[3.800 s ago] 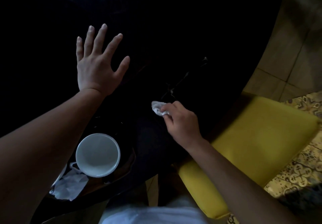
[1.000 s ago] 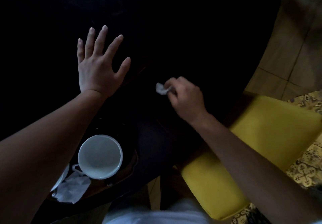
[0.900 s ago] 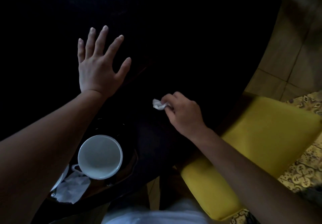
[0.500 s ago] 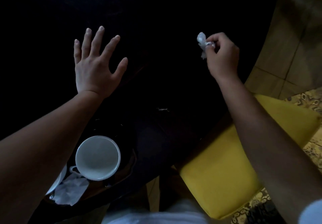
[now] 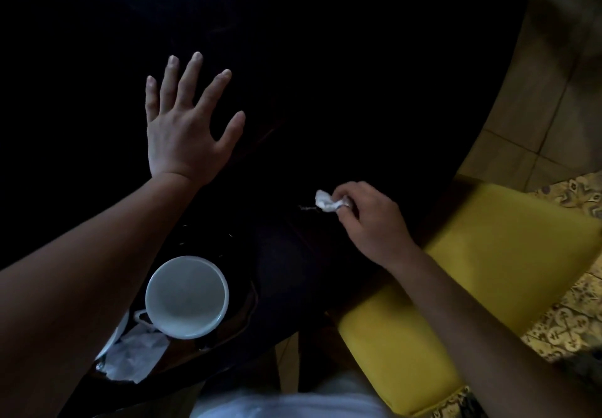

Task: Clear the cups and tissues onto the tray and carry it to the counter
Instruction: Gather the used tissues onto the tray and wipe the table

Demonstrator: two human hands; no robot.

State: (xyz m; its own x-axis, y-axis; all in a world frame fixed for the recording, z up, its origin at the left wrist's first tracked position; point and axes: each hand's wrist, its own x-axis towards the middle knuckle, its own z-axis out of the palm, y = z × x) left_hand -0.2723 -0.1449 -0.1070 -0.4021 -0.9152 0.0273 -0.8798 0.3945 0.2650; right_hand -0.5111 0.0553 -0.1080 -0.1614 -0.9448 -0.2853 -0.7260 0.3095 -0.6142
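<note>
On the dark tray (image 5: 241,315) at the left stand a white ceramic cup (image 5: 186,297) and a crumpled tissue (image 5: 132,359). The left hand (image 5: 182,131) lies flat, fingers spread, holding nothing. The right hand (image 5: 371,222) pinches a small white tissue wad (image 5: 327,201) on the black table (image 5: 358,75), beside a yellow chair (image 5: 488,281).

Dark table (image 5: 358,59) fills most of the view, its curved edge running down the right. Yellow chair (image 5: 488,274) stands just beside that edge, lower right. Tiled floor (image 5: 534,101) at upper right; patterned tiles (image 5: 566,323) beyond the chair.
</note>
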